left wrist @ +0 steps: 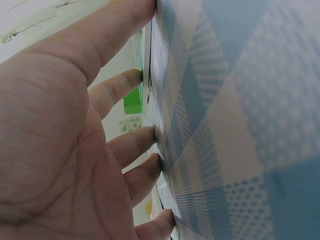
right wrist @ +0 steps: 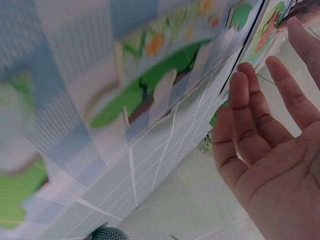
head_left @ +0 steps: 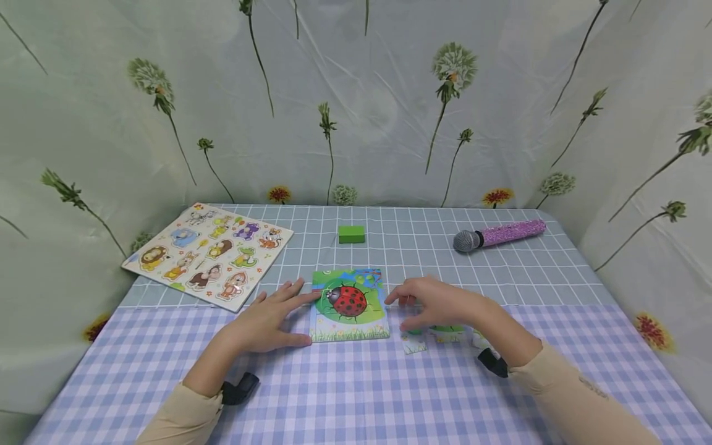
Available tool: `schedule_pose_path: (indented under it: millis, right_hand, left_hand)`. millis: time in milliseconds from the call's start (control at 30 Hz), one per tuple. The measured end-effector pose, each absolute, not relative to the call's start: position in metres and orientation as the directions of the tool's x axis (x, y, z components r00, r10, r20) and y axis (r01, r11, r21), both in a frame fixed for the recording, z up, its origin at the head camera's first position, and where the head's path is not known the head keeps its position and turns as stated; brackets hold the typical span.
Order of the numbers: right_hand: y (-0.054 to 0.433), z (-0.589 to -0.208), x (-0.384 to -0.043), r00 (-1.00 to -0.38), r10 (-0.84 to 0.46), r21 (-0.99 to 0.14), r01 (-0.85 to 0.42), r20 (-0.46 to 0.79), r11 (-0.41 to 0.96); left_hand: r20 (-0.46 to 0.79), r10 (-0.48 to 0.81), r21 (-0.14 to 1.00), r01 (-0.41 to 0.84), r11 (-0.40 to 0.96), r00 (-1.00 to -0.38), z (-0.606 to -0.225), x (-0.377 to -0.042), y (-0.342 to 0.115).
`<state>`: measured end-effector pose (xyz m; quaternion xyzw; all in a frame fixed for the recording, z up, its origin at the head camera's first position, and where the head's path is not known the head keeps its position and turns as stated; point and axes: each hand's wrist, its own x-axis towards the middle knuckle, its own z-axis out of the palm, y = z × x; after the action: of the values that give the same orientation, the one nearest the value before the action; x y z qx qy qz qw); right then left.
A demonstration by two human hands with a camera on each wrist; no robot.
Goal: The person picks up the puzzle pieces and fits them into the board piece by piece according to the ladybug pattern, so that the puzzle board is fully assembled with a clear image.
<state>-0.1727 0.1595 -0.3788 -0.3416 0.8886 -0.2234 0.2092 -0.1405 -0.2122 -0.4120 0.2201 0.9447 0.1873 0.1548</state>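
Observation:
A square ladybug puzzle (head_left: 349, 327) lies flat on the checked cloth between the two hands. My left hand (head_left: 261, 322) is spread palm-down at its left side, index finger over the picture's left part and thumb at the lower left corner. On the other side, my right hand (head_left: 439, 303) hovers with loosely bent fingers, holding nothing. Below it lie loose puzzle pieces: a small grassy piece (head_left: 414, 344) near the thumb and a wider piece (head_left: 447, 335) partly under the hand. In the right wrist view, the wider piece (right wrist: 167, 50) shows grass, orange flowers and green ground.
An animal puzzle board (head_left: 208, 253) lies at the back left. A green block (head_left: 351, 235) sits behind the ladybug puzzle. Toward the back right rests a purple glittery microphone (head_left: 497, 235). Another loose piece (head_left: 479, 339) shows beside the right wrist. A floral curtain (head_left: 378, 123) hangs behind the table.

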Motion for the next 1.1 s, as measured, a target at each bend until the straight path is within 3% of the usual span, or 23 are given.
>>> schedule_pose_path:
  millis: [367, 1100]
  right_hand:
    - [0.167, -0.381, -0.147, -0.709, -0.649, -0.525, -0.455, -0.275, 0.719]
    - [0.173, -0.389, -0.135, -0.716, -0.660, -0.523, -0.482, -0.229, 0.703]
  left_hand:
    - [-0.201, 0.481, 0.427, 0.366, 0.827, -0.853, -0.408, -0.139, -0.212]
    - [-0.197, 0.484, 0.428, 0.369, 0.825, -0.853, -0.409, -0.139, -0.212]
